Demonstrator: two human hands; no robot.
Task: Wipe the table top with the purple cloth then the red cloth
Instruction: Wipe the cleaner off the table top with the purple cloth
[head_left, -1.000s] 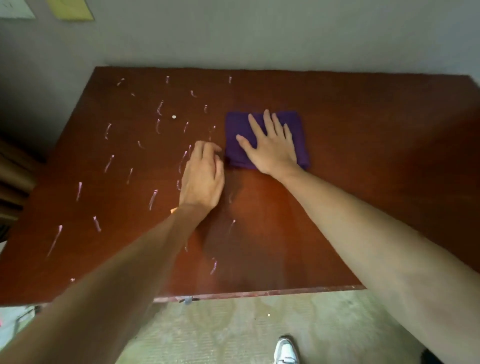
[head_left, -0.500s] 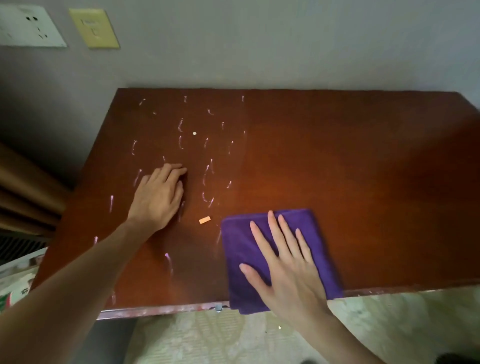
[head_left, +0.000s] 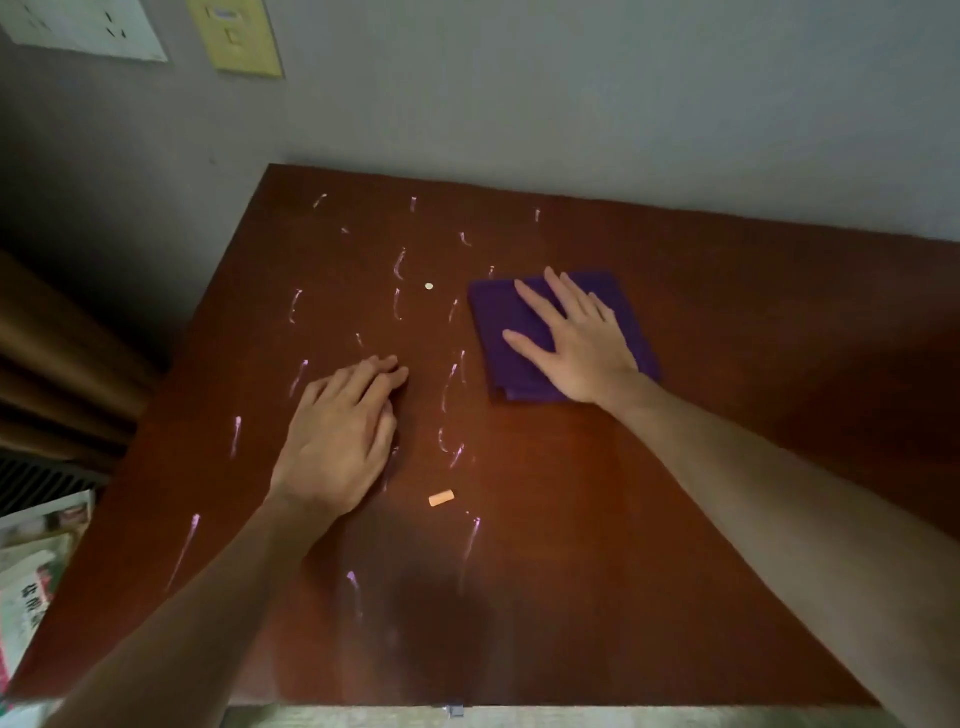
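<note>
A folded purple cloth (head_left: 498, 322) lies on the brown table top (head_left: 727, 364), toward the far middle. My right hand (head_left: 576, 343) presses flat on it with fingers spread. My left hand (head_left: 343, 431) rests palm down on the bare wood to the left, fingers together, holding nothing. Several pale chalk streaks (head_left: 452, 384) mark the left half of the table. No red cloth is in view.
A small orange chalk stub (head_left: 441, 498) lies near the middle, and a tiny white dot (head_left: 429, 286) sits farther back. The wall (head_left: 571, 104) runs along the far edge. Papers (head_left: 31, 571) and a curtain (head_left: 47, 364) are off the table's left side.
My right hand has slid the purple cloth from the near edge back toward the far middle. My left hand has stayed flat on the left part of the table.
</note>
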